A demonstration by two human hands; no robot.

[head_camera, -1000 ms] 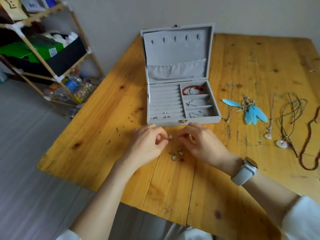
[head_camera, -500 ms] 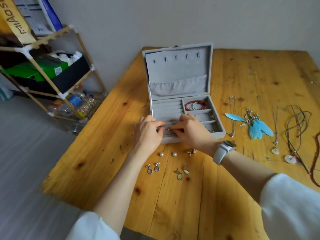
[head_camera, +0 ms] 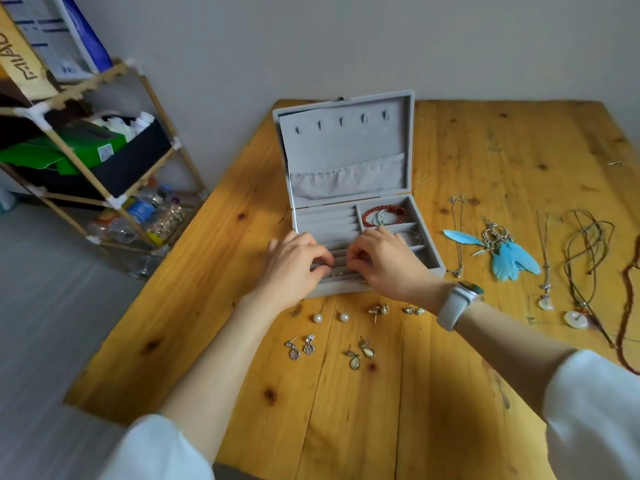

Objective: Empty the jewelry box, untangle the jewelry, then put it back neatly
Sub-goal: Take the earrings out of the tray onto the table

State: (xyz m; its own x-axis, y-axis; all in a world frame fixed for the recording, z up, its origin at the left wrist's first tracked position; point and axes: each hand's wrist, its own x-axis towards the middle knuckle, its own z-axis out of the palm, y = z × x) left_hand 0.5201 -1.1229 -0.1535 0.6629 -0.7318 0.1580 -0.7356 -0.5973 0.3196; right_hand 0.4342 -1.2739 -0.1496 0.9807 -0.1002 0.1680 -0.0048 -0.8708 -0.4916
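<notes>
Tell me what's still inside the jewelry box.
The jewelry box shows a red bracelet top right and small studs in the ring rolls; both hands cover the rest.

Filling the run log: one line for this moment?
hands: left hand, right hand over ring rolls | jewelry box: open | earrings: on table

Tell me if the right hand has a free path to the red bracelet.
Probably yes. The right hand is over the box, just before the compartment holding the red bracelet, which lies uncovered, with nothing between them.
</notes>
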